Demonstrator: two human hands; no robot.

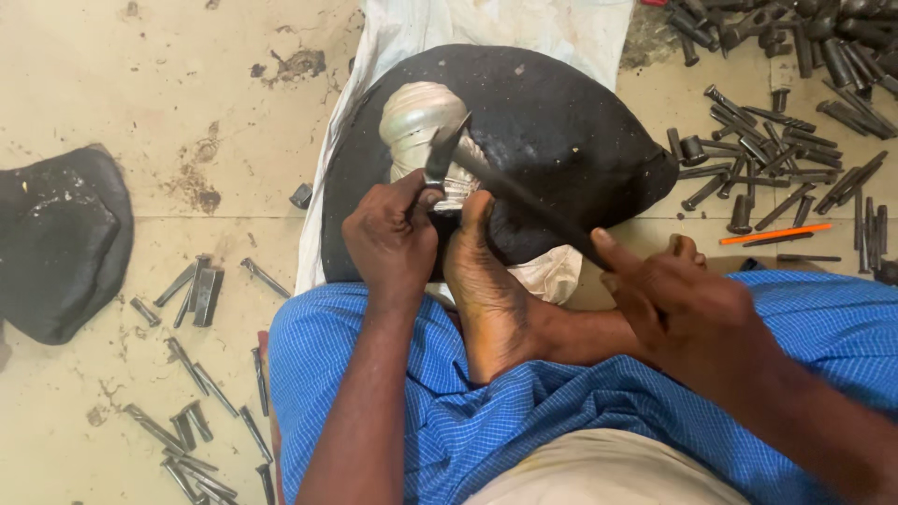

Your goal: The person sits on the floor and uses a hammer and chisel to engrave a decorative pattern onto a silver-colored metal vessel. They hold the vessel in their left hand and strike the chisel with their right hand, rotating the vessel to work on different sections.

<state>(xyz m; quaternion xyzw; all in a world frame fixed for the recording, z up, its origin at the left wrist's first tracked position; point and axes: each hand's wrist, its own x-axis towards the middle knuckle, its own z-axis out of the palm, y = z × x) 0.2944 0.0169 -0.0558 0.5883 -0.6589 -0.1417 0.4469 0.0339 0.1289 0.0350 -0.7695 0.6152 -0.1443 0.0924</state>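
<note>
A silver embossed metal piece [418, 120] lies on a black rounded cushion [552, 112]. My left hand [391, 238] grips a small steel punch [436, 168] whose tip rests on the metal piece. My right hand [678, 295] holds a hammer by its dark handle [533, 201], and the hammer head [456, 131] sits right at the top of the punch. My bare foot [486, 281] presses against the near edge of the metal piece, between my two hands.
White cloth [412, 28] lies under the cushion. Many dark steel punches [776, 159] and an orange pencil [774, 234] are scattered on the floor at right. More punches [196, 290] lie at left, beside another black cushion [61, 243]. Blue checked cloth [449, 402] covers my lap.
</note>
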